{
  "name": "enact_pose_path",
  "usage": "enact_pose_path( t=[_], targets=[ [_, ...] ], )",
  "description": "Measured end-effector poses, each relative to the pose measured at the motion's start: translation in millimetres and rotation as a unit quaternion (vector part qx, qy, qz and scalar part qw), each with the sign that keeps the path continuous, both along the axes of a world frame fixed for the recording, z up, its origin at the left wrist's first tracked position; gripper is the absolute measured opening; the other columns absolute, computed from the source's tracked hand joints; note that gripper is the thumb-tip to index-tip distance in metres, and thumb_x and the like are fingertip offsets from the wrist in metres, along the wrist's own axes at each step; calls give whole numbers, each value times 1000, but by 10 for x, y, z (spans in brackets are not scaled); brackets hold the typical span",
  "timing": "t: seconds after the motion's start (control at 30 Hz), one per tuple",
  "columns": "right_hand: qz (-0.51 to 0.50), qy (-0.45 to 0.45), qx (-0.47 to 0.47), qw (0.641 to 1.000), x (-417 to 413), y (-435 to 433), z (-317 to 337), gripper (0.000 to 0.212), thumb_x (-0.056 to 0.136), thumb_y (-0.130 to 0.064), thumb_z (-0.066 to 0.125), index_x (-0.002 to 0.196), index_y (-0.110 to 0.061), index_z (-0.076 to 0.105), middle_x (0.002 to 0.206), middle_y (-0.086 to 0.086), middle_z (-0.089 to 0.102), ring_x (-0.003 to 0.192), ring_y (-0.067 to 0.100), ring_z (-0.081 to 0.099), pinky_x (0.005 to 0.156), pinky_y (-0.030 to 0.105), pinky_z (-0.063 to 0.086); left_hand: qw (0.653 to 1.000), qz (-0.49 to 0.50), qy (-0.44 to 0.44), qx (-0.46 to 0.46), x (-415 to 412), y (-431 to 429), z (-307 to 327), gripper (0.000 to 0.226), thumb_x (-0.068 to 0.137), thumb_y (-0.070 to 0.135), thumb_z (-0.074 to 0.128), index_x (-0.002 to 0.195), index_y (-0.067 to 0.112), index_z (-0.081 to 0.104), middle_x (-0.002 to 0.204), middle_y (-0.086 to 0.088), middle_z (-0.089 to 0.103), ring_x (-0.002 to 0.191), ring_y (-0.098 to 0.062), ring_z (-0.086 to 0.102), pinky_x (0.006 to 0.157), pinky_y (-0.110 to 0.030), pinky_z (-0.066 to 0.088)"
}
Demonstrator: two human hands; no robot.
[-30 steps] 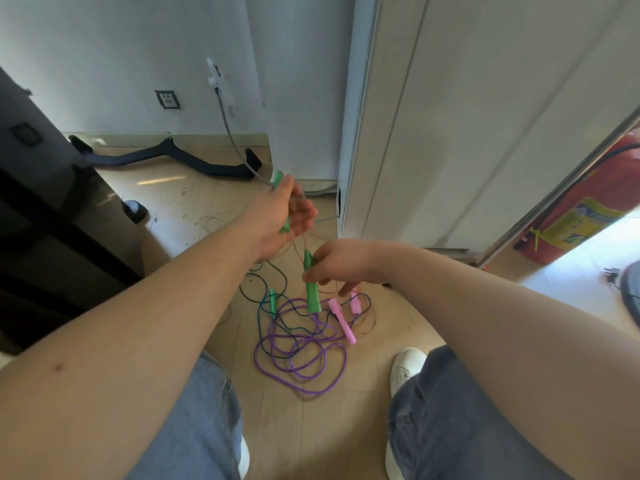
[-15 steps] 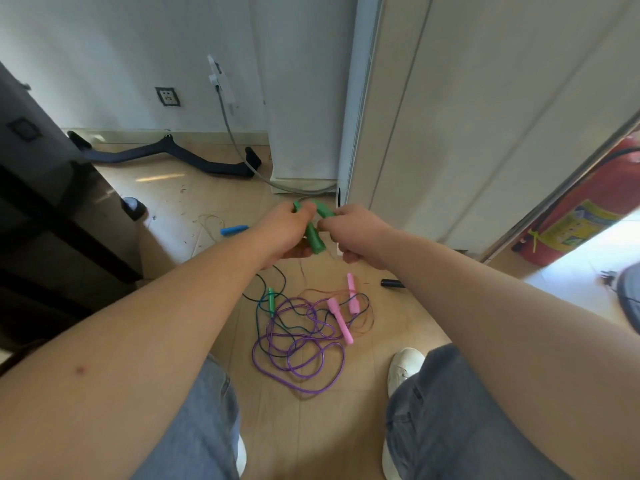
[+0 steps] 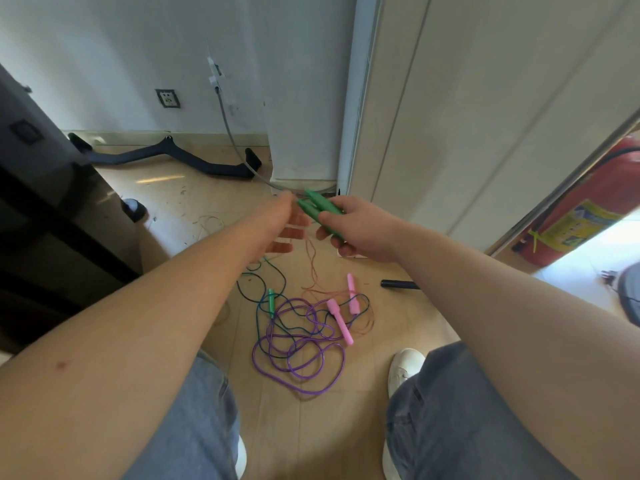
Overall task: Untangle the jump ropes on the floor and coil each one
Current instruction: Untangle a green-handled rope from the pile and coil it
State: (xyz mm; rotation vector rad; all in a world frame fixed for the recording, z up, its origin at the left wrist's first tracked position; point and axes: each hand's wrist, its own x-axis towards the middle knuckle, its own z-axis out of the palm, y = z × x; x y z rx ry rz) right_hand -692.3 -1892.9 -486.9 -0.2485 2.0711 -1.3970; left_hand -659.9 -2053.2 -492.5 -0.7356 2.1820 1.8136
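2 green plastic jump-rope handles (image 3: 320, 210): held side by side, raised above the tangle, near the foot of the white door frame.
Right hand (image 3: 362, 233): fingers curled round both handles.
Left hand (image 3: 277, 230): just beside the handles, fingers spread and blurred, holding nothing that shows.
Change: 1 s ago each hand held 1 green handle, well apart; 0.5 s ago the hands met; now both handles sit in the right hand and the left has let go.
Thin reddish cord (image 3: 312, 261): hangs from the handles down to the pile; its lower part lies among the other ropes.
Pile on the wooden floor (image 3: 173, 202): purple plastic rope (image 3: 298, 355) in loose loops, 2 pink plastic handles (image 3: 340, 322), 1 small green handle (image 3: 271, 302) on a dark teal cord, all overlapping, between the knees and ahead of the white shoe (image 3: 403, 368).
Meaning: pairing the handles probably readies this rope for coiling, with the left hand free to draw the cord.
Progress: early; no rope is coiled, and 3 look tangled.
Risk: pulling up may drag the purple loops along.
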Motion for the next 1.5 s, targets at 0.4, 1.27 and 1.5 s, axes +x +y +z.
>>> enact_pose_path(
  t=[0.4, 1.27, 1.5],
  targets=[
    [67, -105, -47, 991, 46, 50, 49, 22, 105, -16, 48, 123, -4, 53, 87, 9, 60, 61, 12, 49, 55, 25, 41, 887, -230, 234, -324, 2, -283, -77, 41, 95, -2, 48, 123, 21, 64, 114, 0, 69, 103, -13, 63, 86, -26, 50],
    [80, 199, 147, 965, 210, -199, 173, 20, 102, -28, 48, 90, -13, 54, 74, 2, 56, 61, 17, 50, 53, 27, 36, 897, -253, 8, -363, 31, 58, -144, 15, 101, 19, 43, 95, 8, 52, 80, -11, 61, 51, -16, 47, 49, -25, 42],
    [82, 288, 309, 902, 60, -143, 55, 17, 104, -24, 43, 94, -10, 49, 75, 1, 48, 73, 22, 53, 56, 30, 38, 793, -345, 45, -500, 71, 223, -237, 41, 99, 37, 47, 129, 10, 52, 110, -11, 68, 95, -28, 64, 82, -38, 54]
  ],
)
